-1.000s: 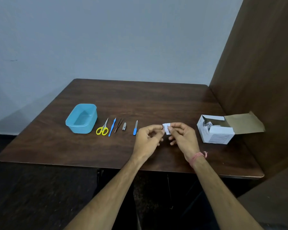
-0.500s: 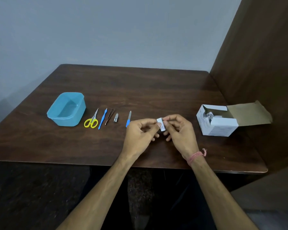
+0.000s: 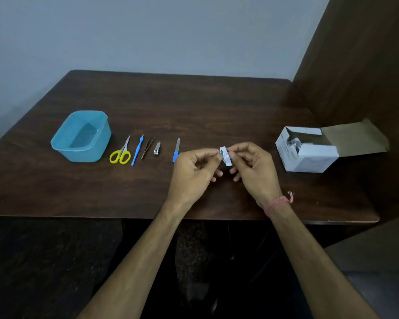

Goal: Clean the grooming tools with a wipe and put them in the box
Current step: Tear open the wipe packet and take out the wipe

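left hand and right hand pinching small white wipe sachet above dark wooden table, blue plastic box far left

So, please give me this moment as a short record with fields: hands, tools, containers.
hands: left hand and right hand both pinch a small white wipe packet above the table
tools: scissors, blue stick tool, tweezers, nail clipper, nail file, in a row on the table
containers: blue box, left of tools; open white carton, at right
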A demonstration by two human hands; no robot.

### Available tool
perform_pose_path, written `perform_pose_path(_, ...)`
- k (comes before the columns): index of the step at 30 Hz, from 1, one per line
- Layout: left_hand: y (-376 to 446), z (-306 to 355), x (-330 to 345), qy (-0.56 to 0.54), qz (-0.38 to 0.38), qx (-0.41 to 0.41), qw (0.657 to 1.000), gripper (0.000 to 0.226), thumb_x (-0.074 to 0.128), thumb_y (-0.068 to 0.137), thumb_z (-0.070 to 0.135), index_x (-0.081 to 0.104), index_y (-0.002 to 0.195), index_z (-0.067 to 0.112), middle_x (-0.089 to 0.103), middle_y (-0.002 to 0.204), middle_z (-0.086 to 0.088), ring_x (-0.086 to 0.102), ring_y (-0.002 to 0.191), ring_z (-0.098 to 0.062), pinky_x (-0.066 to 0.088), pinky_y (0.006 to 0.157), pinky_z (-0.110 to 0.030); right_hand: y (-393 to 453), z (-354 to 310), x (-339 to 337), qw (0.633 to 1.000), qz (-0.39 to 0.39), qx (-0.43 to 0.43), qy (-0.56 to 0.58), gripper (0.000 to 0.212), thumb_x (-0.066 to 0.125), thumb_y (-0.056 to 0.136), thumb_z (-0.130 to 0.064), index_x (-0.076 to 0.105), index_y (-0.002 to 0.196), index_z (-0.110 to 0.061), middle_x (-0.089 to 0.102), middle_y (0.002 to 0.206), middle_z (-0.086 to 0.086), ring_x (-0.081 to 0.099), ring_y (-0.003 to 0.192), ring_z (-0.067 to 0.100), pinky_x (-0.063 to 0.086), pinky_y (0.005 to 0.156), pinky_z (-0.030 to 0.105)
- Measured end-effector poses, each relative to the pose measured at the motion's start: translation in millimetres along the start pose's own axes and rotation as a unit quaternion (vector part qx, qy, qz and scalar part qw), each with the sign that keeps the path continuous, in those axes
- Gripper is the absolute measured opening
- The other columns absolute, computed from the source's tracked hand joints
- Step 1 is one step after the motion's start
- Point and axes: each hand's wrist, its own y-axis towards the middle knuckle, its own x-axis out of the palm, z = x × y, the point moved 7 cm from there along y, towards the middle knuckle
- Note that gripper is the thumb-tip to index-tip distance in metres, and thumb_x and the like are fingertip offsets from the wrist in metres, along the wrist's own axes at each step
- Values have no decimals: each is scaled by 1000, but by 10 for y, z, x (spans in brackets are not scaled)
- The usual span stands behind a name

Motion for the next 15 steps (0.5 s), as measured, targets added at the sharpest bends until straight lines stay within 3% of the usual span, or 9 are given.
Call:
perform_pose_path(6,12,-22,-35,19,37,-8,999,21,77,101,7,82,94,26,82,83,-2,77,65,-15,62,56,-30,6,5,-8,999,2,-7,39,6,76,104,-8,75,110,-8,81,93,11,67,67,15,55,54,27)
perform_pose_path(9,5,-21,-69,12,67,-22,997,16,79,98,8,82,92,23,81,82,-5,77,64,-18,61,52,-32,-8,-39,-33,996,2,-10,84,15,83,98,-10,75,110,-7,81,92,8,70,72,15,55,57,25)
perform_pose_path(15,15,12,-43,24,37,-23,999,13,84,98,14,83,94,26,82,83,-3,79,68,-19,64,53,-35,-3,-48,-100,987,20,-10,160,27,85,92,-3,73,116,-9,81,87,3,68,73,13,56,61,24)
